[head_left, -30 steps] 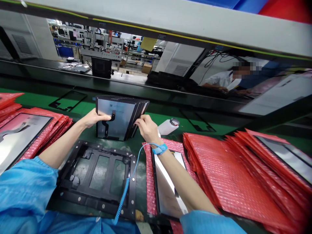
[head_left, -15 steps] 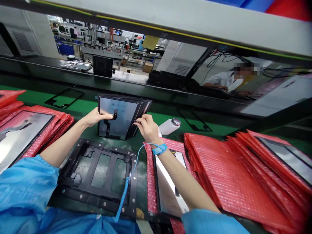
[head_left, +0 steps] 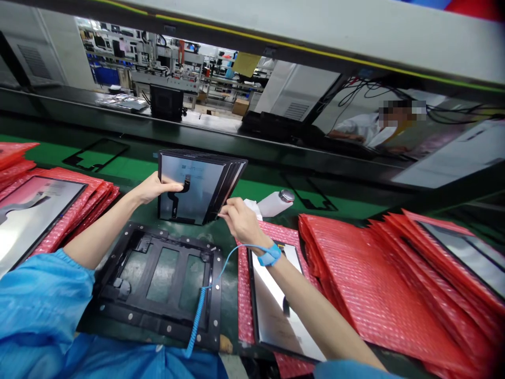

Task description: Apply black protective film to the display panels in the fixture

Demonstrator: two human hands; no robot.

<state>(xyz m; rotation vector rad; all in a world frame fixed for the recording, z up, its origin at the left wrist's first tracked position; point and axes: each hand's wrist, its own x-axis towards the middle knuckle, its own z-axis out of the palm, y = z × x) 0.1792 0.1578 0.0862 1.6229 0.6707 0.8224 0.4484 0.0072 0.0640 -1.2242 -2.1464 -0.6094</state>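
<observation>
panels (head_left: pixel 202 185), thin glossy black-edged rectangles

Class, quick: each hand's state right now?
Left hand: closed, gripping the panel stack.
Right hand: pinched closed by the panel stack's right edge; hold unclear.

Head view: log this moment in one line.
left hand: gripping upright panel stack | right hand: at stack's lower right edge, contact unclear | black frame: flat on bench
</observation>
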